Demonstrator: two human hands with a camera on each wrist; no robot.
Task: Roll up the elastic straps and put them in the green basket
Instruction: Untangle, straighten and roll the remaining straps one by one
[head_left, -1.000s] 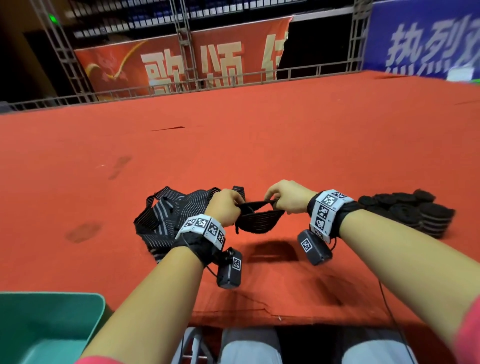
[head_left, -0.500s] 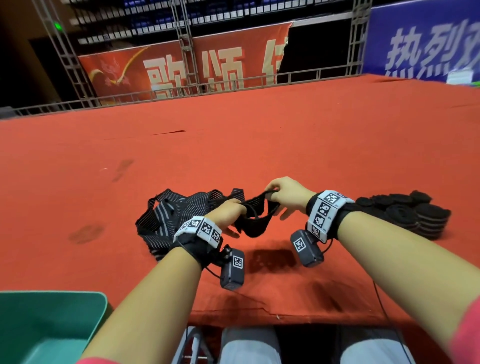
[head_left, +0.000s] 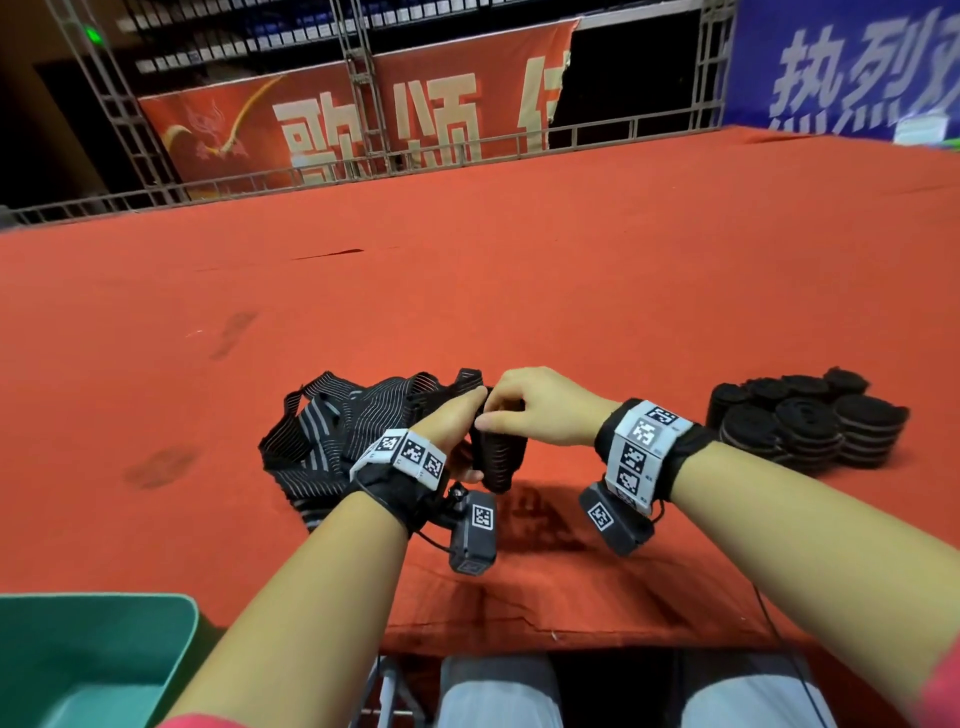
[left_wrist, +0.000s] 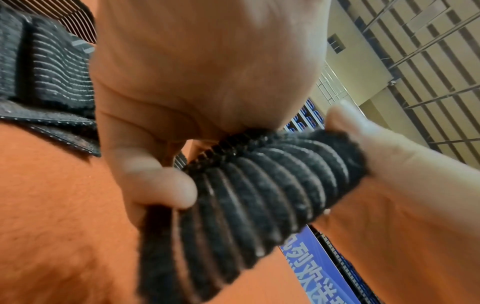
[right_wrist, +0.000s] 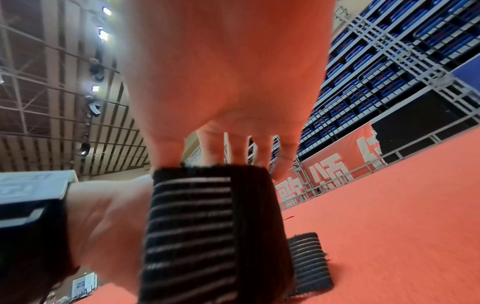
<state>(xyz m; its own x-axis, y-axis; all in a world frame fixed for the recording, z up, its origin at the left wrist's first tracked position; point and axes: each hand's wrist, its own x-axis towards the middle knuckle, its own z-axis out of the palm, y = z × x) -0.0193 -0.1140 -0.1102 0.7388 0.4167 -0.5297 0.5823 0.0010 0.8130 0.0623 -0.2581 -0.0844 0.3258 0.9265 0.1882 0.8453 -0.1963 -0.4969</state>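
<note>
A black ribbed elastic strap (head_left: 496, 457) hangs folded between both hands above the red table. My left hand (head_left: 457, 421) grips its top end, and in the left wrist view its fingers (left_wrist: 161, 185) curl round the strap (left_wrist: 259, 195). My right hand (head_left: 535, 410) pinches the same top end from the right; the right wrist view has the strap (right_wrist: 207, 226) dangling below its fingers (right_wrist: 239, 152). A tangled heap of loose straps (head_left: 337, 436) lies just left of my hands. The green basket (head_left: 93, 660) sits at the lower left.
A stack of rolled black straps (head_left: 805, 421) lies on the red table (head_left: 519, 286) to the right of my right wrist. The table's front edge (head_left: 545, 634) runs just above my knees. Railings and banners stand beyond the far edge.
My hands have come together, from a strap stretched sideways between them to touching at its top. The strap now hangs folded downward.
</note>
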